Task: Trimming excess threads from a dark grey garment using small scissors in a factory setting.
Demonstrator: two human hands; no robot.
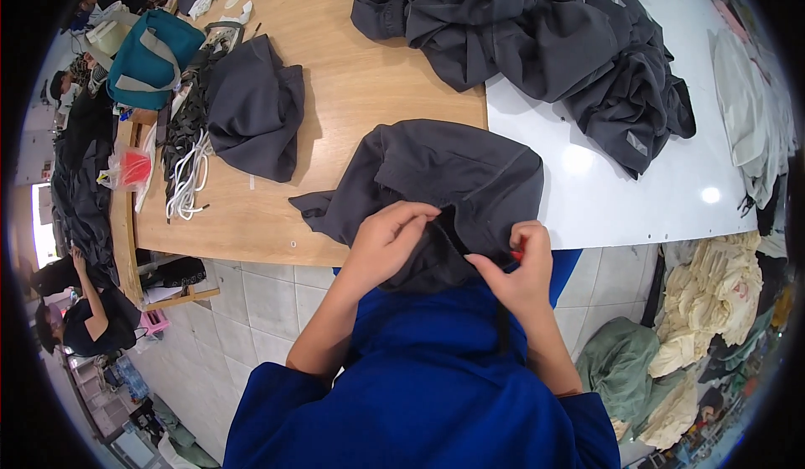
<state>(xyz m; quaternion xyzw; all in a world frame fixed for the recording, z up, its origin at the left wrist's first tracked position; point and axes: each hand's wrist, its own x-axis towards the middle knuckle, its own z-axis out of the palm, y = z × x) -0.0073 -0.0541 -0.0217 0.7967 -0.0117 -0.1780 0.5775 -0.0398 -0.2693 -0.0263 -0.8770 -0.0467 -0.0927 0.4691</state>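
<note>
A dark grey fabric garment (470, 163) lies bunched at the table's front edge, part of it hanging over toward my blue top. My left hand (387, 244) pinches the garment's edge between thumb and fingers beside a dark opening in the cloth. At the other side of that opening is my right hand (527, 274), its fingers curled and its thumb stretched against the fabric. A small red thing (517, 255) shows between the right fingers; most of it is hidden, so its kind cannot be told.
A large heap of dark grey garments (537, 28) covers the far right. Left stand another folded grey garment (256, 108), white cords (191, 175) and a teal bag (155, 58). Cream and green cloth (704, 301) is piled right of the table. A person (88, 314) works at far left.
</note>
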